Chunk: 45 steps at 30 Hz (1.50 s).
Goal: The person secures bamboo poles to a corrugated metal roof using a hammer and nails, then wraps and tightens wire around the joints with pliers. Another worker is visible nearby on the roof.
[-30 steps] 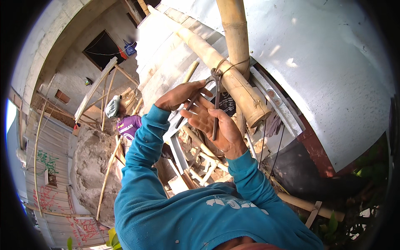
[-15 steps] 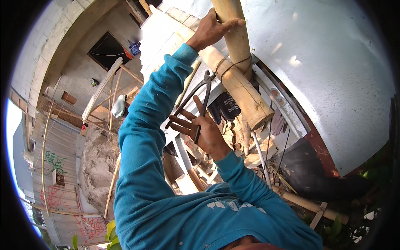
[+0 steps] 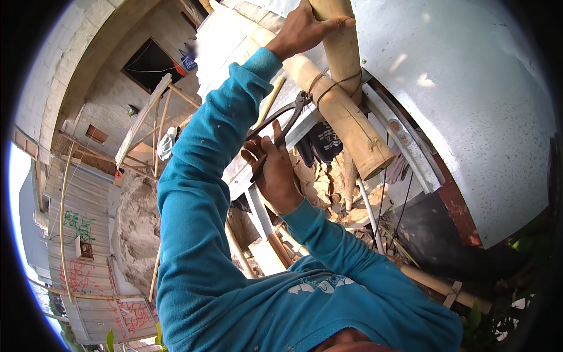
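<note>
My left hand (image 3: pixel 302 29) grips an upright bamboo pole (image 3: pixel 343 50) near the top of the view. That pole crosses a thicker slanted bamboo pole (image 3: pixel 346 120), and thin wire (image 3: pixel 328 85) is wrapped around the crossing. My right hand (image 3: pixel 272 173) holds the handles of metal pincers (image 3: pixel 281 126), whose jaws reach the wire at the joint. Both arms wear teal long sleeves.
A pale concrete slab (image 3: pixel 463 100) fills the right side. Rubble and broken pieces (image 3: pixel 328 188) lie far below the joint. More bamboo poles (image 3: pixel 146 114) lean against a grey building (image 3: pixel 88 76) at left. A corrugated fence with graffiti (image 3: pixel 88 234) stands lower left.
My left hand rose from beside the right hand to grasp the upright bamboo pole. My right hand brought the pincers' jaws up to the wire at the joint.
</note>
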Motion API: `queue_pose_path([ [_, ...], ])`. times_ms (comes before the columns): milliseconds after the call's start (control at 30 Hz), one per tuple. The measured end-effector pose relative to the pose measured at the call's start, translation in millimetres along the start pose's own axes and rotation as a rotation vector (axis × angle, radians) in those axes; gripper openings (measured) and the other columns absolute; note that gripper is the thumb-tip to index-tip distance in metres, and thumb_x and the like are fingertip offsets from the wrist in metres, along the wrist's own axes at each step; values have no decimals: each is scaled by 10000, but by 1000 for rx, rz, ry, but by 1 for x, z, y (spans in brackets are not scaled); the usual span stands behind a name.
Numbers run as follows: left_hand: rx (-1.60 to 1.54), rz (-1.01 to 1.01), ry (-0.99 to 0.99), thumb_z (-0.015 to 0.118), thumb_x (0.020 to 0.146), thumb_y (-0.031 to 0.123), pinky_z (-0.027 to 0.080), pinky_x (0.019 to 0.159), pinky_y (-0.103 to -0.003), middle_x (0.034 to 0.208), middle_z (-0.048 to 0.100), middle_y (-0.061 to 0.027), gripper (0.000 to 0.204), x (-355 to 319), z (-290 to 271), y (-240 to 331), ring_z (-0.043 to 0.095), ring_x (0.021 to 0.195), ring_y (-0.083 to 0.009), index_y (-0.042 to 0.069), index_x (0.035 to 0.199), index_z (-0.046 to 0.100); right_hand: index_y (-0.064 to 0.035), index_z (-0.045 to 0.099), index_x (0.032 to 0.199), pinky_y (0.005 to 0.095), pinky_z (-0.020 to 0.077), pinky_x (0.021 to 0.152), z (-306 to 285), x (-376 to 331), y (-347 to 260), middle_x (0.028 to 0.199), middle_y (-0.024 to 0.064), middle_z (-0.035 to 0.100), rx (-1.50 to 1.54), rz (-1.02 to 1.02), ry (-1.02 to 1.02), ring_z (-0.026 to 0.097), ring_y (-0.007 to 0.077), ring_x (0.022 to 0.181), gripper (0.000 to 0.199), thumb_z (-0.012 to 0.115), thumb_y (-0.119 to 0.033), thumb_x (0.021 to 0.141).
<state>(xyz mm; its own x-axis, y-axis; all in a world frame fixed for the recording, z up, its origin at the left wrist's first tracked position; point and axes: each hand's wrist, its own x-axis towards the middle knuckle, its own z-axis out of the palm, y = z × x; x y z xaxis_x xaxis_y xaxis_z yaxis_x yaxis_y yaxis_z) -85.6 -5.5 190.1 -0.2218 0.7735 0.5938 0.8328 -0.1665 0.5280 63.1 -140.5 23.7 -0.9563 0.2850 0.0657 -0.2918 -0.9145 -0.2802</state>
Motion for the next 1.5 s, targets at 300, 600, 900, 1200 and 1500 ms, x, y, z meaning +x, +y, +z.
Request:
queue_pose_path([
  [300, 23, -151, 173, 786, 813, 310, 585, 749, -401, 1011, 689, -167, 555, 18, 10, 36, 704, 893, -285, -51, 1168, 558, -76, 478, 1358, 399, 450, 1062, 5, 20, 3, 1188, 71, 599, 190, 47, -119, 583, 166, 1146, 398, 451, -365, 1085],
  [600, 62, -71, 522, 811, 740, 205, 578, 647, -368, 853, 719, -131, 480, 26, 22, 19, 718, 723, -251, -60, 1075, 591, -55, 539, 1042, 317, 518, 606, -72, -22, -73, 788, -3, 488, 0, 355, -161, 538, 107, 682, 266, 570, -319, 1045],
  [900, -123, 79, 387, 785, 755, 137, 581, 679, -362, 874, 687, -150, 402, 32, 23, 26, 709, 781, -248, -61, 1042, 583, -57, 571, 1036, 276, 487, 515, -121, -13, -98, 705, -13, 488, -405, 398, -263, 536, 99, 570, 352, 707, -370, 948],
  [1200, 44, -125, 299, 829, 780, 324, 578, 751, -377, 965, 695, -227, 621, 17, 10, 21, 706, 912, -277, -153, 1100, 593, -63, 584, 961, 330, 531, 506, -81, -13, -60, 687, 24, 582, -269, 212, -37, 584, 145, 523, 212, 740, -203, 929],
  [1500, -470, -1048, -263, 683, 853, 684, 558, 908, -442, 1068, 681, -209, 969, -177, 31, -28, 704, 948, -307, -114, 1360, 471, -127, 539, 905, 327, 469, 536, -94, 9, -10, 697, -25, 502, 105, 208, -198, 524, 121, 548, 266, 743, -297, 922],
])
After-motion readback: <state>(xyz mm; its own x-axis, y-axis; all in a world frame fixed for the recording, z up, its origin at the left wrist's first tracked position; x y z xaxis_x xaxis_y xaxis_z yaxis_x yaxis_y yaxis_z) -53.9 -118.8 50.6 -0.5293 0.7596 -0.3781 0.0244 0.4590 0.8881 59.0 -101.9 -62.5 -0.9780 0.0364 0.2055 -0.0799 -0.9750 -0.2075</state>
